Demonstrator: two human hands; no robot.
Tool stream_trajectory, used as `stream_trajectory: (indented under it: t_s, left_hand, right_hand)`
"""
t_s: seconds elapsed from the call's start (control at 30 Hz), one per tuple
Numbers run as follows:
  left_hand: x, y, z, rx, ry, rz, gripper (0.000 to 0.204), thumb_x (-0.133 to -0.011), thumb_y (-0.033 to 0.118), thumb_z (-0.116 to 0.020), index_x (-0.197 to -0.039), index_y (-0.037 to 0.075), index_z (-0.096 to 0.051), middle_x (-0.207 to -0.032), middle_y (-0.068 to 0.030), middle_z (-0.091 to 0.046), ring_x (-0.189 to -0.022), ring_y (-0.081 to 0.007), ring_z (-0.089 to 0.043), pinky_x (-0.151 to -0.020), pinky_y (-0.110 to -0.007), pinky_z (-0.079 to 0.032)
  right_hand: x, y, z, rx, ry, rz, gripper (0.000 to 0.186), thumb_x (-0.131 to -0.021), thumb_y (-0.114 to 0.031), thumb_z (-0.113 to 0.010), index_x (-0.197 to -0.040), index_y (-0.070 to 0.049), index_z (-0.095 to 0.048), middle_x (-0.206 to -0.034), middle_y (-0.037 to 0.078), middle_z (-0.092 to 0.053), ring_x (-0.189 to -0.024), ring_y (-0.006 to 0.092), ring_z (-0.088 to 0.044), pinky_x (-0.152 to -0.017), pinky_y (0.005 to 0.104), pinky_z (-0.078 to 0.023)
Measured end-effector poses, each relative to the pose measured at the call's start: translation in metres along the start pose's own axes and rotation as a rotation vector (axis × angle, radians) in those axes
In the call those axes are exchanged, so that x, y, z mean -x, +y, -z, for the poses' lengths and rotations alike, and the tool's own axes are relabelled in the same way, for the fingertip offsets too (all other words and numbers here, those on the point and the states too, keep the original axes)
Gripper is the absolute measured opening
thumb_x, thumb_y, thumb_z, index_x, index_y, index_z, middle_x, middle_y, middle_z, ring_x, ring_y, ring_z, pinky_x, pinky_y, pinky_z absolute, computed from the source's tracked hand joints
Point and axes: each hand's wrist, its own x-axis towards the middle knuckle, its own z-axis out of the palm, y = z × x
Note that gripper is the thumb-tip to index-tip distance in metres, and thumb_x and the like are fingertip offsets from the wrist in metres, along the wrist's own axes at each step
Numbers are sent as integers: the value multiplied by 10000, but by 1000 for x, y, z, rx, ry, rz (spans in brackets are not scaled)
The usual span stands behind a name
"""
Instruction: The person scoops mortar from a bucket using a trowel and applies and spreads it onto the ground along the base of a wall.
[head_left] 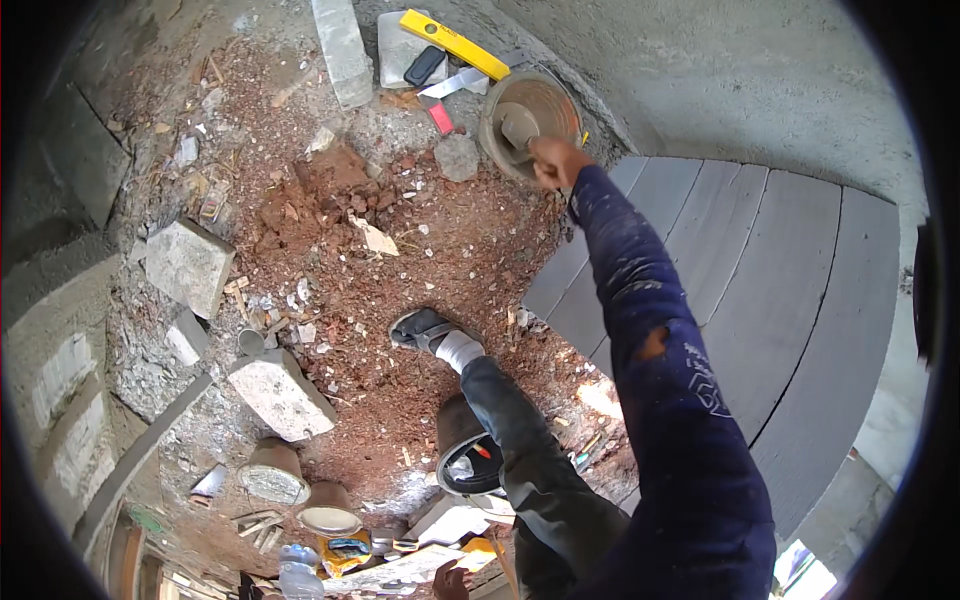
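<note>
My right hand (560, 163) is closed round the handle of a trowel (519, 127) at the rim of a mortar-smeared bucket (562, 97). The trowel's grey-coated blade dips inside, over wet grey mortar; the fingers cover most of the handle. My right arm reaches far forward in a dark blue sleeve with a torn patch. At the lower edge my left hand (452, 580) shows only in part, its fingers loosely apart and nothing seen in them. It is nearest to wooden pieces and a yellow packet (345, 553).
Grey boards (790, 290) lie on the right beside a plastered wall (720, 80). Beyond the bucket are a yellow spirit level (455, 45) and a concrete block (343, 55). Rubble and blocks (190, 268) litter the reddish soil; a black bucket (461, 425) stands by my leg.
</note>
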Motion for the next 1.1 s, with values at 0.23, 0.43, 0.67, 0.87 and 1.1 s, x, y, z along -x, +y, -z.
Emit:
stream_trajectory:
  t_s: [0.23,0.43,0.67,0.87,1.1]
  left_hand:
    - [-26,42,-17,821,-53,404,328,-951,9,-545,-1276,-38,-554,-1091,-129,-670,-851,-201,-694,-664,-295,-592]
    - [-31,45,-16,740,-43,350,326,-957,14,-540,-1279,-39,-553,-1109,-129,-666,-866,-201,-692,-676,-291,-593]
    - [-22,27,-6,740,-48,280,324,-964,20,-535,-1282,-39,-552,-1131,-128,-661,-885,-200,-689,-689,-287,-593]
    - [-21,46,-7,655,-35,-8,326,-979,51,-513,-1289,-45,-544,-1161,-132,-654,-991,-204,-666,-752,-292,-590]
    - [-34,51,-22,829,-28,312,351,-995,122,-513,-1314,-25,-531,-1145,-120,-656,-994,-210,-659,-786,-299,-570]
  right_hand:
    - [91,69,-34,431,391,44,527,-986,-461,-514,-910,54,-591,-793,223,-654,-616,340,-655,-515,468,-491]
    - [102,153,-119,393,711,234,607,-988,-524,-440,-1142,53,-549,-971,357,-639,-948,543,-610,-855,573,-464]
    - [177,192,-133,351,567,228,526,-1008,-466,-422,-1164,26,-524,-995,356,-635,-960,539,-603,-829,572,-468]
    - [226,168,-90,-34,469,52,280,-989,-271,-529,-1068,-5,-496,-826,90,-572,-592,162,-591,-484,311,-494]
    - [105,142,-142,59,663,278,399,-872,-71,-646,-1151,31,-380,-1023,249,-608,-932,404,-663,-863,439,-531]
